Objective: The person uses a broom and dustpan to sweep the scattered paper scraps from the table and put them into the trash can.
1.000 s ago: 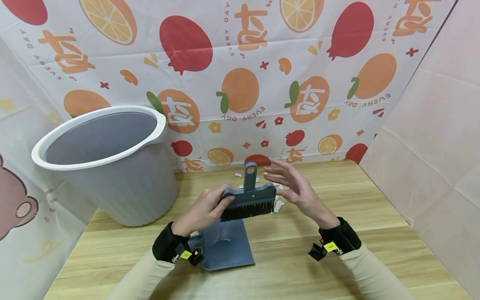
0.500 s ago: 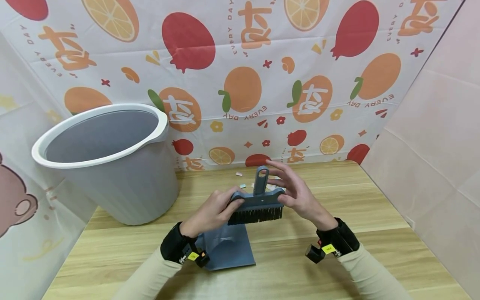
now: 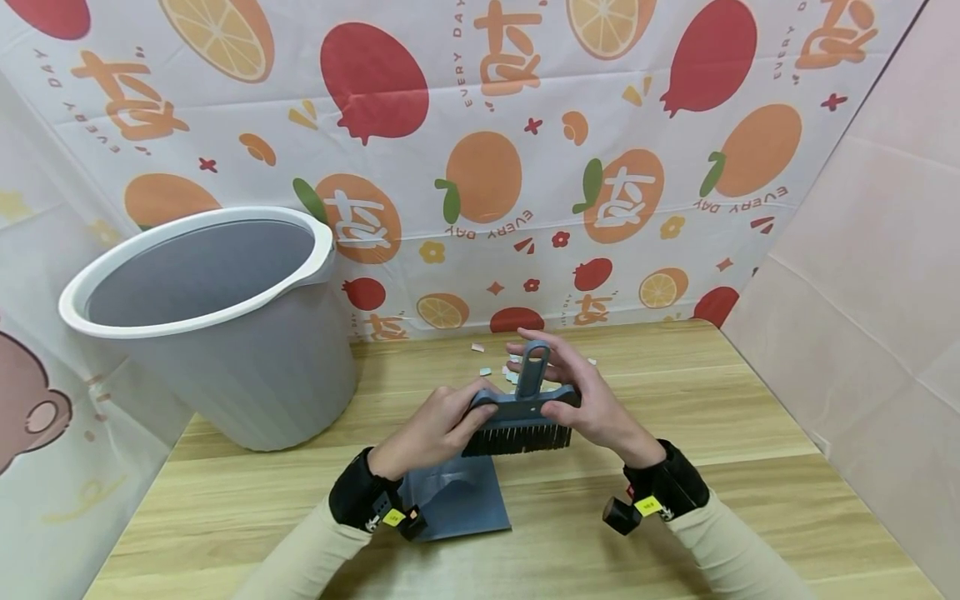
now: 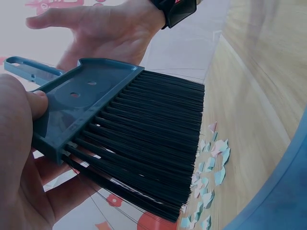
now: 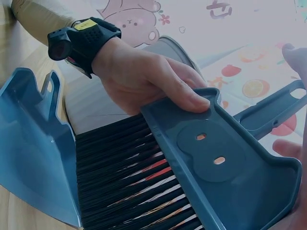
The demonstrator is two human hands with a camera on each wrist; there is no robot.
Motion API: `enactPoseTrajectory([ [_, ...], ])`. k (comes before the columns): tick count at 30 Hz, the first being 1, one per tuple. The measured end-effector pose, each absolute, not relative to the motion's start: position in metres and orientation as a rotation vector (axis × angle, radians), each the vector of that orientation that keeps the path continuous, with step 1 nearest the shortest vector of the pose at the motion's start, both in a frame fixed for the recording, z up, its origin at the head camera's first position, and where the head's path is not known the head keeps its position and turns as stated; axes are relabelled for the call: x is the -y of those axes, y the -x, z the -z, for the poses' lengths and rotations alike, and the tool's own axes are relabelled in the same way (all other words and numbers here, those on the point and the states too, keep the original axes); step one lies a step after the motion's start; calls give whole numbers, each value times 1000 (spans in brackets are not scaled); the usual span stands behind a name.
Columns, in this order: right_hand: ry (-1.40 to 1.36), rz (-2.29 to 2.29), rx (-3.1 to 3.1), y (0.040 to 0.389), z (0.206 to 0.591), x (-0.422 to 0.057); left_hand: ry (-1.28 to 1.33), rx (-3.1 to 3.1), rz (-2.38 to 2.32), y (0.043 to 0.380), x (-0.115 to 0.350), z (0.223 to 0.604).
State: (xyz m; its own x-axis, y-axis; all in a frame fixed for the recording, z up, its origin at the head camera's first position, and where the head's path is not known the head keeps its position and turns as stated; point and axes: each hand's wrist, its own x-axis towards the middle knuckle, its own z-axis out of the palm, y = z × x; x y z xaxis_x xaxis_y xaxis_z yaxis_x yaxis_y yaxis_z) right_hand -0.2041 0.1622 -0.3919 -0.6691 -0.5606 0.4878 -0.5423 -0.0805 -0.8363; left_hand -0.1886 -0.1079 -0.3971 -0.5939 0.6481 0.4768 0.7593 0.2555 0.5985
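A blue-grey hand brush (image 3: 517, 407) with black bristles is held above the table, bristles down and handle up. My left hand (image 3: 442, 419) pinches its left end, the thumb lying on the near face, as the right wrist view also shows. My right hand (image 3: 592, 404) is at the brush's right end and handle, its fingers spread behind the handle and its thumb near the end of the head. In the left wrist view that right hand (image 4: 112, 31) looks open. Under the brush lies a blue dustpan (image 3: 465, 500), its handle hidden by my left wrist.
Small torn paper scraps (image 4: 219, 148) are scattered on the wooden table (image 3: 675, 500) behind the brush. A tall grey bin (image 3: 277, 375) with a white rim stands at the back left. A fruit-print sheet (image 3: 480, 108) hangs behind the table.
The brush and left hand have moved slightly right and down. My right hand has moved left, bringing its fingers behind the brush handle. The dustpan has stayed put.
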Motion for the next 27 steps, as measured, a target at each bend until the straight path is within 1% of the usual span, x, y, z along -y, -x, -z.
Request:
enactPoseTrajectory([
  [17,1400,1744,-2377,195,395,-159,1209,2474,1237,184,107,397],
  [27,1397,1713,-2411,192,394,-158,1163,2598,1149,185,109,396],
])
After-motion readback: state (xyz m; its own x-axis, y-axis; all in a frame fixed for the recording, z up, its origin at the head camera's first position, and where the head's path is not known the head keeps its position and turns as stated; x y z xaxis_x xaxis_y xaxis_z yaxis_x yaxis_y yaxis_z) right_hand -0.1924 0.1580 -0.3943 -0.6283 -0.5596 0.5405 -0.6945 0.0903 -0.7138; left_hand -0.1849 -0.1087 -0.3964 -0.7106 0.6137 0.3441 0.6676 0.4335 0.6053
